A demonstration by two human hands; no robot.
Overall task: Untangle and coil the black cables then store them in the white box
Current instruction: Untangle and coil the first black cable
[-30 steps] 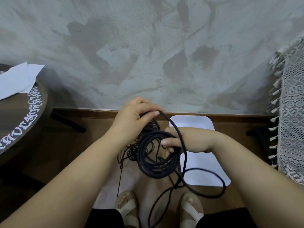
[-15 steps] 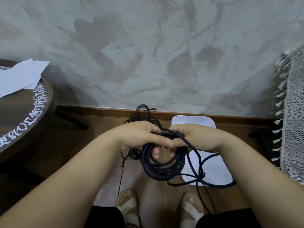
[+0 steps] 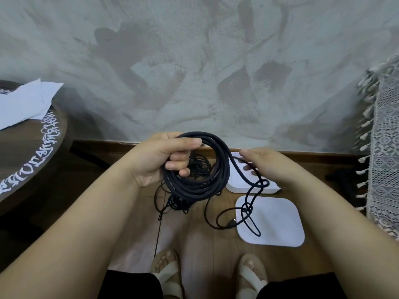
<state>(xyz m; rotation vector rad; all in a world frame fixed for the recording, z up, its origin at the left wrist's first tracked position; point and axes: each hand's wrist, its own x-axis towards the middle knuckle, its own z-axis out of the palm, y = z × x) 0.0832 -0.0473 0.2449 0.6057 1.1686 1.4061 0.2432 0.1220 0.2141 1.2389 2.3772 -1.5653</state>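
My left hand (image 3: 164, 157) grips a coil of thick black cable (image 3: 201, 186), held up above the floor. The cable's loose tail runs from the coil under my right hand (image 3: 262, 162) and hangs down with a knot (image 3: 247, 207) and a plug end (image 3: 232, 223). My right hand's fingers are stretched out flat over that tail; whether they pinch it is hidden. A tangle of thin black cable (image 3: 194, 167) lies on the floor behind the coil. The white box (image 3: 237, 182) sits on the floor under my right hand, its white lid (image 3: 276, 223) lying nearer to me.
A grey wall with a wooden skirting (image 3: 97, 144) closes the far side. A round dark table (image 3: 28, 147) with white paper (image 3: 23, 102) stands at the left. A lace cloth (image 3: 386, 152) hangs at the right. My sandalled feet (image 3: 170, 275) are on the wooden floor.
My hands have parted: the left has lifted the coil up and now holds it alone, the right has slid right along the tail. The box and lid now show apart.
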